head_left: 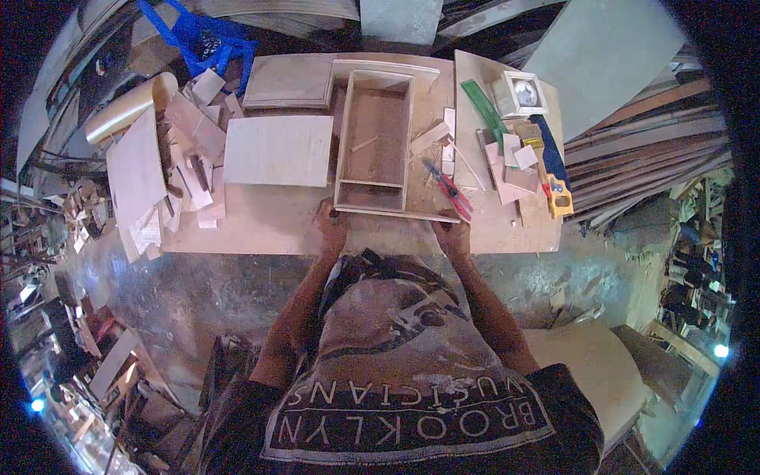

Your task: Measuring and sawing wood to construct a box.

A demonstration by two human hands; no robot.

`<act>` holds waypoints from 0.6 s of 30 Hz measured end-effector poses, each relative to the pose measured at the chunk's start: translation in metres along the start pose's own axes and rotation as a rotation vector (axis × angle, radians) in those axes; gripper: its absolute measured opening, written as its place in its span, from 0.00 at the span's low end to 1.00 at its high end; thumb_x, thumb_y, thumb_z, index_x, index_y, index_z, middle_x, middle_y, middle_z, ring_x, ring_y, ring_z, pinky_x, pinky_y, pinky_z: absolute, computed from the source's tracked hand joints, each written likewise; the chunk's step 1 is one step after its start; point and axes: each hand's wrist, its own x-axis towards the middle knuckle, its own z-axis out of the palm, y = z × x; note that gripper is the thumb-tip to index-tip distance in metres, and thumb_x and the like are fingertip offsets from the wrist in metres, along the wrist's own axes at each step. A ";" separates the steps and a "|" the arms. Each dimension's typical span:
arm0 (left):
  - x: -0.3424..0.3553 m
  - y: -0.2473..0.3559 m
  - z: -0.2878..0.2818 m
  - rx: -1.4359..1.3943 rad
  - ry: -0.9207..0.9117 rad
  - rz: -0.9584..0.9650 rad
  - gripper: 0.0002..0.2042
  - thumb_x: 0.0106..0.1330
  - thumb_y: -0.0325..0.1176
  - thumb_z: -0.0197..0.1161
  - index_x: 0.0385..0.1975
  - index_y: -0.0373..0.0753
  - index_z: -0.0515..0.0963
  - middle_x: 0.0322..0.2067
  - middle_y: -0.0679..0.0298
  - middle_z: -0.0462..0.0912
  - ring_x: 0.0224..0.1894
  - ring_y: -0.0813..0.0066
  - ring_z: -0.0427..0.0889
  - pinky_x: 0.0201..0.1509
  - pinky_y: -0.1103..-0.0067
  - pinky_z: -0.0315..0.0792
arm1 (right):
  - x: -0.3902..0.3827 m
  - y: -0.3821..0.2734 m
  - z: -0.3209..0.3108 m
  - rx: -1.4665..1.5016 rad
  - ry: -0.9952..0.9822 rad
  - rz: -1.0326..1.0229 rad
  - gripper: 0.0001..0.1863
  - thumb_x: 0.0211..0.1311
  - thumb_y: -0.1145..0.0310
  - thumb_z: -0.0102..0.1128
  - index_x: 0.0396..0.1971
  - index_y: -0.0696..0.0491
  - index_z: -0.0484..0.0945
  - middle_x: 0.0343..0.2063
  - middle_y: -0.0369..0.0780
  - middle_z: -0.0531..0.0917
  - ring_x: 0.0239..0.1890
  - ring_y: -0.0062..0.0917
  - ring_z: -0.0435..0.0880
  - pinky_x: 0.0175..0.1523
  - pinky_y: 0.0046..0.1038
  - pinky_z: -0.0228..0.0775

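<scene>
An open rectangular wooden box (375, 127) with a divider near its front end lies on the workbench (277, 237). A thin wooden strip (416, 215) runs along that front end and out to the right. My left hand (328, 228) grips at the strip's left end, by the box's front left corner. My right hand (451, 233) is closed on the strip's right end, just below red-handled pliers (453, 192). A loose stick (364, 143) lies inside the box. Two flat boards (277, 149) lie to its left.
Wood offcuts (134, 174) pile at the left, near a blue bag (206, 47). At the right are a yellow tool (559, 196), a green strip (483, 107) and a small white box (519, 93). Stacked planks (633, 158) flank the bench; more boards (586, 364) lie below at the right.
</scene>
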 end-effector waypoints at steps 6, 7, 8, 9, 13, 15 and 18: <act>0.000 0.005 0.001 0.003 0.001 0.008 0.11 0.54 0.22 0.63 0.38 0.32 0.76 0.34 0.55 0.77 0.33 0.63 0.79 0.34 0.75 0.74 | 0.000 0.004 0.001 -0.017 0.004 0.000 0.13 0.54 0.67 0.70 0.33 0.59 0.78 0.19 0.38 0.79 0.20 0.17 0.75 0.27 0.23 0.69; -0.001 0.004 0.001 -0.003 0.010 -0.005 0.11 0.54 0.22 0.63 0.38 0.32 0.76 0.35 0.55 0.77 0.33 0.63 0.79 0.34 0.75 0.75 | -0.001 0.005 0.001 -0.038 -0.022 0.048 0.14 0.54 0.66 0.70 0.33 0.60 0.78 0.20 0.38 0.79 0.20 0.17 0.75 0.27 0.23 0.69; -0.001 0.002 0.002 -0.002 0.009 -0.005 0.11 0.54 0.22 0.63 0.38 0.32 0.76 0.35 0.55 0.77 0.33 0.63 0.79 0.34 0.75 0.75 | -0.001 0.006 0.001 -0.037 -0.022 0.050 0.14 0.54 0.66 0.70 0.33 0.60 0.78 0.20 0.38 0.79 0.20 0.17 0.75 0.27 0.23 0.69; -0.001 0.000 0.002 0.000 0.018 0.018 0.11 0.54 0.21 0.63 0.38 0.33 0.76 0.35 0.54 0.78 0.34 0.63 0.79 0.34 0.74 0.75 | -0.001 0.006 0.002 -0.028 -0.014 0.025 0.14 0.54 0.66 0.69 0.34 0.60 0.78 0.20 0.39 0.80 0.20 0.17 0.75 0.27 0.24 0.70; -0.002 -0.011 0.001 0.017 -0.116 -0.111 0.12 0.54 0.21 0.61 0.39 0.33 0.76 0.37 0.54 0.79 0.35 0.62 0.79 0.37 0.72 0.75 | -0.002 0.005 0.002 -0.019 -0.009 0.033 0.15 0.55 0.66 0.69 0.36 0.60 0.78 0.21 0.39 0.81 0.21 0.17 0.76 0.28 0.24 0.71; -0.004 -0.013 0.002 -0.008 -0.119 -0.123 0.12 0.54 0.22 0.61 0.40 0.33 0.77 0.37 0.54 0.79 0.36 0.61 0.79 0.39 0.71 0.75 | -0.002 0.004 0.003 -0.003 0.004 0.035 0.15 0.55 0.66 0.69 0.36 0.60 0.78 0.21 0.39 0.81 0.21 0.17 0.77 0.28 0.24 0.71; -0.005 -0.011 0.002 -0.055 -0.148 -0.186 0.13 0.54 0.22 0.61 0.40 0.33 0.76 0.38 0.54 0.79 0.38 0.59 0.80 0.41 0.69 0.75 | -0.004 0.003 0.002 0.007 0.029 0.030 0.15 0.55 0.65 0.69 0.35 0.60 0.78 0.20 0.39 0.80 0.21 0.18 0.77 0.27 0.24 0.70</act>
